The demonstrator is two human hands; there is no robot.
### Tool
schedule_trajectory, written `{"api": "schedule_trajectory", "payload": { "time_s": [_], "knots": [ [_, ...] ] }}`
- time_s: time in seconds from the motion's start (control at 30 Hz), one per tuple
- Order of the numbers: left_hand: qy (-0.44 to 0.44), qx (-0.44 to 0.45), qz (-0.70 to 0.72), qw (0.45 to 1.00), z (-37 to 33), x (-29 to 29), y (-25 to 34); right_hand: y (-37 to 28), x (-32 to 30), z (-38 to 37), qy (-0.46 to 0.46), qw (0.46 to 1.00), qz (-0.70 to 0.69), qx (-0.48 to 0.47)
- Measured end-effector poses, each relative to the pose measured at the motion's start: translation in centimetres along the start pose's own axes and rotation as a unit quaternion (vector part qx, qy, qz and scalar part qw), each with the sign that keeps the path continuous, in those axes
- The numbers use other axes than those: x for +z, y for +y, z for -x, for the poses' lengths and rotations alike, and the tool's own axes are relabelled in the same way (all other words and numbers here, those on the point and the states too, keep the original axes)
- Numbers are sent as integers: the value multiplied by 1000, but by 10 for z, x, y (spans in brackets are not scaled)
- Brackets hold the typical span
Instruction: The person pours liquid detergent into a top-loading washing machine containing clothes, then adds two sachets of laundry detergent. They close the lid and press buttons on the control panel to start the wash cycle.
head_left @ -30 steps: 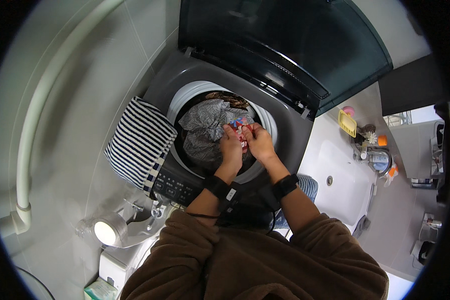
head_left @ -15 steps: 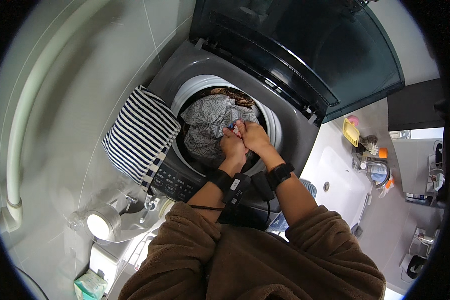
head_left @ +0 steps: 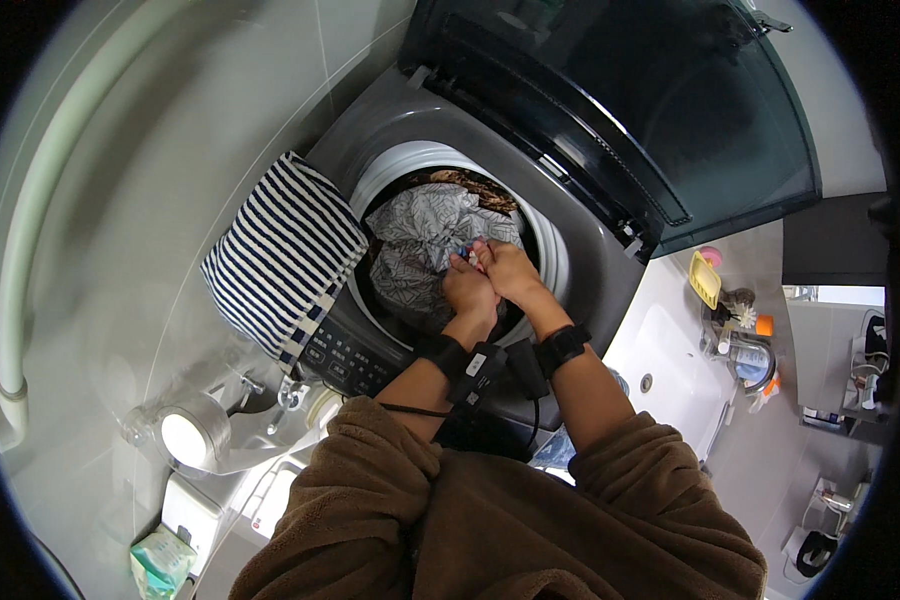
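Both my hands meet over the open drum (head_left: pixel 402 157) of a top-loading washing machine (head_left: pixel 595 300). My left hand (head_left: pixel 471 290) and my right hand (head_left: pixel 510 268) are closed, thumbs side by side, on a small red, white and blue thing (head_left: pixel 470 256). Fingers cover most of it, so its kind cannot be made out. Beneath them a bunched grey cloth with dark line patterns (head_left: pixel 410 235) fills much of the drum. Behind it lies a brown and black patterned cloth (head_left: pixel 470 185).
The machine's dark glass lid (head_left: pixel 650 110) stands raised at the back. A navy-and-white striped fabric bag (head_left: pixel 285 255) rests on the machine's left edge, beside the control panel (head_left: pixel 345 358). To the right is a white washbasin (head_left: pixel 670 355) with a yellow soap dish (head_left: pixel 705 279).
The view has turned slightly, shifting the surroundings. My hands stay together over the drum, still gripping the small red, white and blue thing.
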State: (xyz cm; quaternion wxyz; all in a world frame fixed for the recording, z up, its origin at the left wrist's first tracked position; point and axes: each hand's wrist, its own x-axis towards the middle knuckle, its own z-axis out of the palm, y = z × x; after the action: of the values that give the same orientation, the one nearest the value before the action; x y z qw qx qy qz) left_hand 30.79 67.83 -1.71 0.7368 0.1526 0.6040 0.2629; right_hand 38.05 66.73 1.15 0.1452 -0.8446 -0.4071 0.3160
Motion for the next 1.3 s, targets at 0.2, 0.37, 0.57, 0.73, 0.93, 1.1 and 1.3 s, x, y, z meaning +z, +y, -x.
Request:
{"api": "schedule_trajectory", "payload": {
  "time_s": [0.2, 0.37, 0.57, 0.73, 0.93, 1.1, 1.3],
  "knots": [
    [2, -19, 27, 999, -5, 2, 0, -1, 1, -2, 4, 1000, 5, 10],
    [6, -39, 38, 999, -1, 3, 2, 0, -2, -4, -41, 999, -14, 26],
    [3, -16, 6, 1000, -1, 2, 3, 2, 1, -5, -34, 998, -40, 32],
    [-24, -5, 22, 999, -10, -1, -4, 0, 2, -2, 7, 998, -61, 14],
    [-22, -13, 57, 998, -4, 3, -1, 3, 4, -2, 32, 999, -44, 2],
    [-97, -74, 79, 989, 3, 0, 9, 11, 5, 2, 111, 977, -175, 39],
    [-151, 5, -70, 986, 9, 3, 3, 13, -22, 12, 61, 904, -387, 171]
  ]
}}
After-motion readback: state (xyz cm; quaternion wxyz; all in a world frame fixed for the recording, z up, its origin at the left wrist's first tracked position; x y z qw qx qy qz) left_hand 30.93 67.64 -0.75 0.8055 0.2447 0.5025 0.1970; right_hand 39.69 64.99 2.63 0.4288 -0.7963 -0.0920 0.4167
